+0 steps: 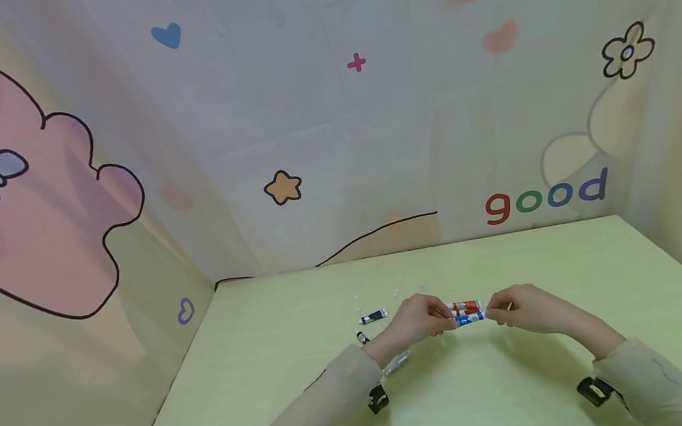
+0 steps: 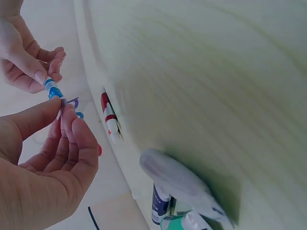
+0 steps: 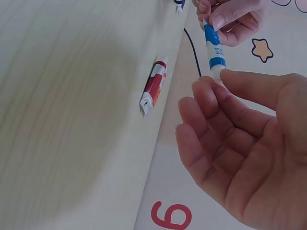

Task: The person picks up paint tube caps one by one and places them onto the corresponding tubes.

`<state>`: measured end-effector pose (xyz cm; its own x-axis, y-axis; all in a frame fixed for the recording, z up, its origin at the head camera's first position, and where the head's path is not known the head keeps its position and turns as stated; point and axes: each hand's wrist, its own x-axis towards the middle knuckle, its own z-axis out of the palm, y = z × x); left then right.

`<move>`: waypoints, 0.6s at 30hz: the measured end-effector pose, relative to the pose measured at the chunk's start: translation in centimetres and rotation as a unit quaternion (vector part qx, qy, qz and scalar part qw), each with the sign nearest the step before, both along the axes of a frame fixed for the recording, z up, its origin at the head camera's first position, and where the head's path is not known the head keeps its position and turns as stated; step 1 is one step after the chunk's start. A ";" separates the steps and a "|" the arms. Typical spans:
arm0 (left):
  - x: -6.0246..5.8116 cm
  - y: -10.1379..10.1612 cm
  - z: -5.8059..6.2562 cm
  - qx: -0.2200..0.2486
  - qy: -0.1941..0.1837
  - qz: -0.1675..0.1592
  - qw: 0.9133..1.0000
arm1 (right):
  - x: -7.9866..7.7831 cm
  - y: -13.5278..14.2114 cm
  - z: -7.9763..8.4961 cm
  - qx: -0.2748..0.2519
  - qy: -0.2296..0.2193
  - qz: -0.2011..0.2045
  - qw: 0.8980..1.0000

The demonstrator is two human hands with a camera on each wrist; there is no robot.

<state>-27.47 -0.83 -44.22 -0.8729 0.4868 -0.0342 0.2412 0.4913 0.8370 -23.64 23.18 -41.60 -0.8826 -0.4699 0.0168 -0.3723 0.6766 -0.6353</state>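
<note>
A small blue-and-white paint tube (image 1: 469, 319) is held up between both hands, above the table. My left hand (image 1: 418, 319) pinches its flat crimped end between thumb and fingertips. At the other end, my right hand (image 1: 527, 309) pinches the white cap (image 3: 218, 72) with thumb and index finger, the other fingers loosely bent below. Beyond the blue tube, red and orange paint tubes (image 3: 154, 85) lie side by side on the table. The left wrist view shows a grey-white tube (image 2: 180, 179) lying under the left forearm, beside a navy tube (image 2: 160, 203) and a green one (image 2: 178, 223).
The pale green table (image 1: 514, 387) runs back to a printed cloth wall (image 1: 333, 119). Left of the hands lies another navy tube (image 1: 374, 316), with small white bits (image 1: 396, 294) behind it. Black wrist devices (image 1: 378, 398) hang at both sleeves.
</note>
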 end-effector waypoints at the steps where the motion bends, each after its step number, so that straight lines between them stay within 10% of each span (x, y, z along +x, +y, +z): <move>1: -0.1 0.0 0.0 -0.001 -0.001 0.003 1.000 | -0.1 0.0 0.0 0.003 0.000 0.002 1.000; 18: -1.1 1.2 -0.8 -0.045 -0.033 0.050 0.997 | -1.4 0.1 -1.9 0.011 -0.037 0.012 0.999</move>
